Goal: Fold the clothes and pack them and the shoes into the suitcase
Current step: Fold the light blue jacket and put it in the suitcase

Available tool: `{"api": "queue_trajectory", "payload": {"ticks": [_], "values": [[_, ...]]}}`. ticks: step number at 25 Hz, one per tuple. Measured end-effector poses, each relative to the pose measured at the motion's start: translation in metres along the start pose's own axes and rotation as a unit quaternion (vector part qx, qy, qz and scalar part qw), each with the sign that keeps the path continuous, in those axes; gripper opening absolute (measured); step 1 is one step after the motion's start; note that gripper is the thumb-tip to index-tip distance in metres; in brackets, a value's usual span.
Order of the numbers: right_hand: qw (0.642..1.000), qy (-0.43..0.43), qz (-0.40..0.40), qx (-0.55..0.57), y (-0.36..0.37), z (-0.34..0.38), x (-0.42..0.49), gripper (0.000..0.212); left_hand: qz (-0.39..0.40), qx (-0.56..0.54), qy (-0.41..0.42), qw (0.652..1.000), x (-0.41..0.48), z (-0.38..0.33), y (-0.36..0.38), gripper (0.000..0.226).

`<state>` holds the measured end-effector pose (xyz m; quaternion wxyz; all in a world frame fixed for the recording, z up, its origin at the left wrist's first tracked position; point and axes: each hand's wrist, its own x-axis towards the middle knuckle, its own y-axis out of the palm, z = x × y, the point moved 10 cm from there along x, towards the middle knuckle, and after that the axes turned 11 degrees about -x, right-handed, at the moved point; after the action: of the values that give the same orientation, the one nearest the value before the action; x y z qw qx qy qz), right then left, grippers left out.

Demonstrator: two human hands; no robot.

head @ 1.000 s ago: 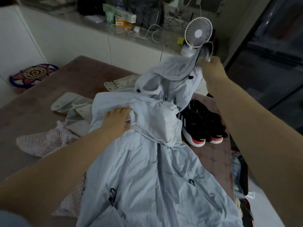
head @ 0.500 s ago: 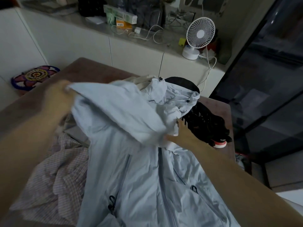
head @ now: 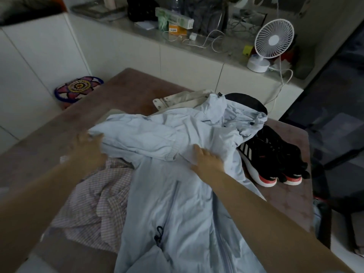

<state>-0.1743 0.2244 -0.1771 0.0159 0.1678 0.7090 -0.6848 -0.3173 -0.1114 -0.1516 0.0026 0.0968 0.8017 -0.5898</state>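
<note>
Open table (head: 128, 89) far-left; shoes (head: 275, 160) crowd right edge; checked shirt (head: 98, 198) heaped beside jacket (head: 177, 194).

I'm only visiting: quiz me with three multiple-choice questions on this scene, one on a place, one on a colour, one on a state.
1. Where do the black sneakers stand?
A) on the table, right of the light blue jacket
B) on the counter
C) inside a suitcase

2. What colour is the fan?
A) black
B) white
C) red

3. What is the right hand doing?
A) lifting a sneaker
B) holding the fan
C) pressing flat on the jacket

Answers: 1 A, they sit beside the jacket; 2 B, grille and base are white; 3 C, fingers lie spread on the fabric.
</note>
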Motion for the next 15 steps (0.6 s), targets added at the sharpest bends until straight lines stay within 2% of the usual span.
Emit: {"api": "queue_trajectory", "payload": {"ticks": [2, 3, 5, 7, 9, 10, 12, 15], "values": [[0.996, 0.007, -0.034, -0.084, -0.002, -0.003, -0.001, 0.037, -0.008, 0.021, 0.074, 0.997, -0.032, -0.060, -0.007, 0.063], [0.997, 0.017, -0.041, -0.064, -0.008, -0.009, -0.003, 0.028, -0.011, 0.030, 0.128, 0.991, -0.041, -0.090, -0.001, 0.064], [0.988, 0.065, -0.085, 0.109, -0.034, -0.033, -0.012, 0.022, 0.033, 0.013, 0.170, 0.985, -0.050, -0.123, 0.021, 0.074], [0.925, 0.141, -0.182, 0.303, -0.078, -0.089, -0.037, 0.017, 0.087, 0.002, 0.157, 0.984, -0.045, -0.135, 0.047, 0.082], [0.847, 0.218, -0.278, 0.397, -0.120, -0.170, -0.083, 0.022, 0.085, 0.042, 0.153, 0.984, -0.041, -0.137, 0.058, 0.079], [0.814, 0.256, -0.312, 0.418, -0.134, -0.213, -0.112, 0.025, 0.089, 0.050, 0.149, 0.984, -0.035, -0.132, 0.063, 0.073], [0.770, 0.321, -0.352, 0.425, -0.145, -0.289, -0.167, 0.021, 0.109, -0.040, 0.109, 0.987, -0.025, -0.120, 0.067, 0.054], [0.744, 0.421, -0.366, 0.369, -0.125, -0.360, -0.226, 0.029, 0.056, -0.114, 0.125, 0.984, -0.020, -0.122, 0.050, 0.039]]}}
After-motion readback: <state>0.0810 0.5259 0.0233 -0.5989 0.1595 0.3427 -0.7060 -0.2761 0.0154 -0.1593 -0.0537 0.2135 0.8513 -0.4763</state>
